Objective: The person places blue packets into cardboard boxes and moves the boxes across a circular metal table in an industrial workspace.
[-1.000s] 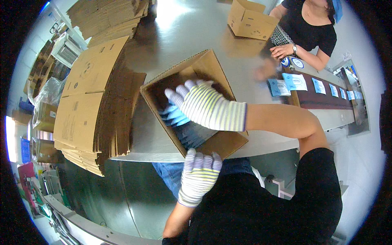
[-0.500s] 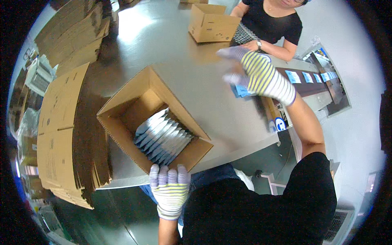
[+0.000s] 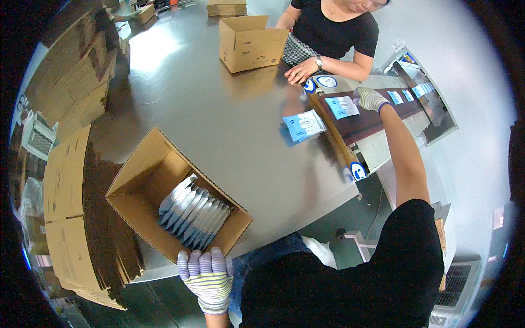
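Observation:
Striped knit gloves cover both hands. My left hand (image 3: 205, 276) has its fingers hooked over the near wall of an open cardboard box (image 3: 128, 216), gripping it. Inside, a row of silvery, blue-edged pouches (image 3: 194, 213) leans on edge. Over the dark conveyor belt (image 3: 361, 127), my right hand (image 3: 371, 99) is closed, its fingers bunched at the right end of a blue-and-white pouch (image 3: 342, 107); the fingertips are partly hidden. A small overlapping pile of the same pouches (image 3: 304, 126) lies on the metal table beside the belt.
Flattened cartons (image 3: 68, 186) stand stacked along the left. Across the metal table (image 3: 191, 104) are another open carton (image 3: 252, 46) and a person (image 3: 336, 33) with one hand resting near the belt's end. More pouches (image 3: 407, 95) lie farther along the belt.
My right hand has moved right, from above the pouch pile to the belt. The left hand stays on the box edge. The whole view has shifted, moving the scene leftward.

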The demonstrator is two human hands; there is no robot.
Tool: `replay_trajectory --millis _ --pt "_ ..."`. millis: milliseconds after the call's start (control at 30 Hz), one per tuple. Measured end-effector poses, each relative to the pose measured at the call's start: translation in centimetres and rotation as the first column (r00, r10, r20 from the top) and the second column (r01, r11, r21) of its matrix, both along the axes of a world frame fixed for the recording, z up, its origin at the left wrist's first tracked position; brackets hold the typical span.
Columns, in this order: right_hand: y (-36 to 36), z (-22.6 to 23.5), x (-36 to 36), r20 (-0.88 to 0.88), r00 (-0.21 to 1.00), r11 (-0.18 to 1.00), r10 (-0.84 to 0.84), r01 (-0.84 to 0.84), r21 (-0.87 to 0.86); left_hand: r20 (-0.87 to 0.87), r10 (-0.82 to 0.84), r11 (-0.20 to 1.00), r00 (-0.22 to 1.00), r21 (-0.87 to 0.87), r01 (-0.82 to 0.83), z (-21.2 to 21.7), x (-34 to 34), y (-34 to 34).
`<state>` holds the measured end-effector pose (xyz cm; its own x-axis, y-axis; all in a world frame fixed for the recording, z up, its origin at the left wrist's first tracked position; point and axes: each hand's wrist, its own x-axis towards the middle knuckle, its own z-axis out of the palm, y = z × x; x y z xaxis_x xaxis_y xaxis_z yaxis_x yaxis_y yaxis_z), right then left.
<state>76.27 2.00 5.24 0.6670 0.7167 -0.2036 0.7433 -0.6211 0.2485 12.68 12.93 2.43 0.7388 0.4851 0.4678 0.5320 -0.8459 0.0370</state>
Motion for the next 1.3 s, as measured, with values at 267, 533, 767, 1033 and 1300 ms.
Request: replay_trajectory --millis 267,533,767,1033,1300 --pt "0.8 -1.9 3.0 0.126 0.99 0.992 -0.067 0.079 -0.098 0.004 0.014 0.999 1.0 0.052 -0.014 -0.1 0.4 0.1" --pt "5.0 -4.2 0.8 -0.106 0.991 0.997 0.076 -0.078 -0.018 -0.007 0.014 0.999 1.0 0.04 -0.014 -0.1 0.5 -0.1" --pt "10.7 -3.7 -3.2 -0.344 0.88 0.938 0.328 -0.347 0.007 -0.003 0.047 0.998 0.999 0.04 -0.046 -0.1 0.4 0.0" --pt "15.9 -7.8 -7.8 -0.5 0.842 0.709 0.204 -0.479 -0.517 0.026 0.034 0.999 0.999 0.042 -0.035 -0.1 0.4 0.1" --pt "7.6 -8.0 -21.4 -0.126 0.834 0.823 0.537 -0.551 -0.14 0.055 0.042 0.999 0.998 0.01 -0.042 0.0 0.3 0.3"
